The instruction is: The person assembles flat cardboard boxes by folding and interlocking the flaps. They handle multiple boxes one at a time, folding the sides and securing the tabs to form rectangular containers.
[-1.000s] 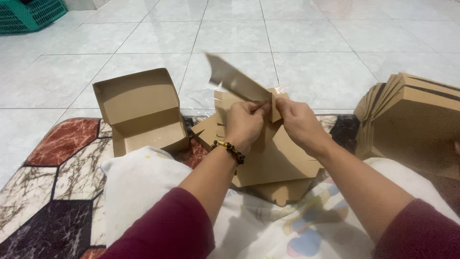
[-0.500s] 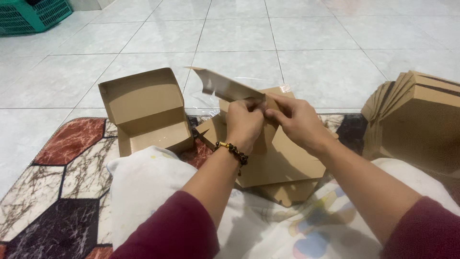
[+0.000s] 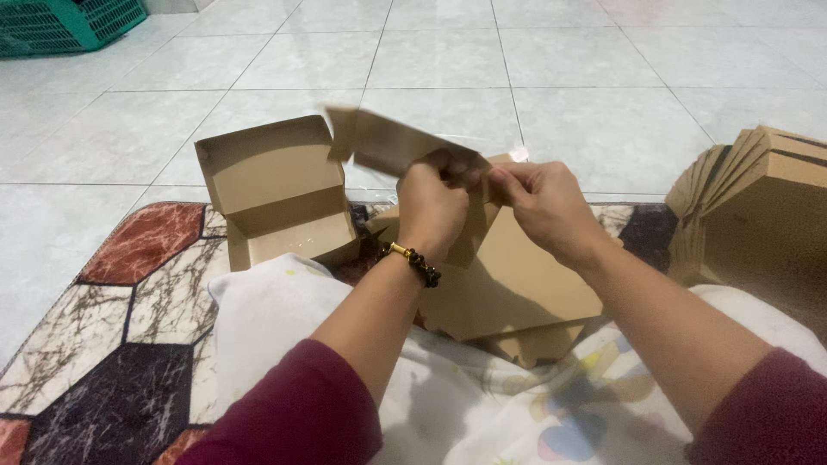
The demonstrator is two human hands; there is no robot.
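A flat brown cardboard box blank (image 3: 508,284) rests on my lap and is lifted at its far end. My left hand (image 3: 433,207), with a beaded bracelet at the wrist, pinches a side flap (image 3: 388,142) that sticks out to the left. My right hand (image 3: 543,207) grips the neighbouring fold of the same blank, fingertips almost touching the left hand's. A finished open cardboard box (image 3: 276,194) with its lid up stands on the mat to the left.
A stack of flat cardboard blanks (image 3: 758,215) leans at the right. A patterned hexagon mat (image 3: 112,301) lies under me on a pale tiled floor (image 3: 594,95). A green plastic basket (image 3: 60,21) sits far left. Clear plastic wrap (image 3: 517,153) lies behind the blank.
The flap held by my left hand has swung down from steeply raised to nearly level, pointing left. Both hands stay pinched on the blank. The view shifted slightly.
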